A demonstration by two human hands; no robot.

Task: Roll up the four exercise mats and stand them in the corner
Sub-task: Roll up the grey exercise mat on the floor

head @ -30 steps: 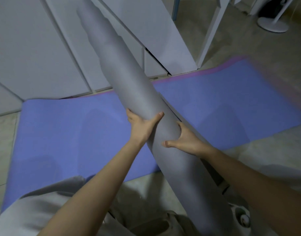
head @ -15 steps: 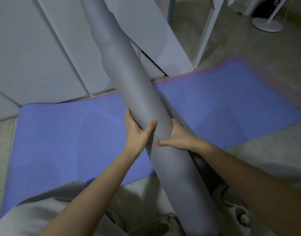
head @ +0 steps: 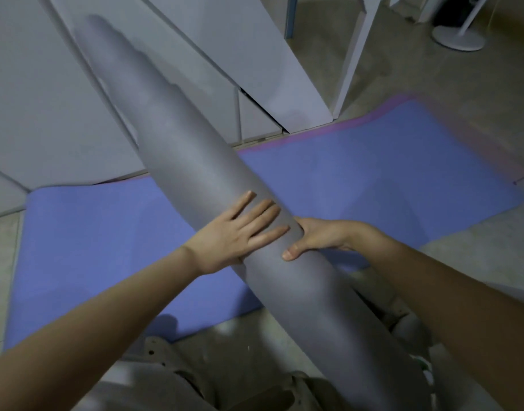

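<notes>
Fingers of my left hand (head: 240,232) lie flat and spread on the grey roll (head: 195,161); my right hand (head: 320,237) cups its far side, thumb on top. Both sit mid-length, about equally near. Its long axis runs from lower right of the frame up to upper left, over the blue mat (head: 373,179) lying flat beyond.

Grey rolled mat (head: 195,161) matt, smooth; blue mat (head: 373,185) matt.
</notes>
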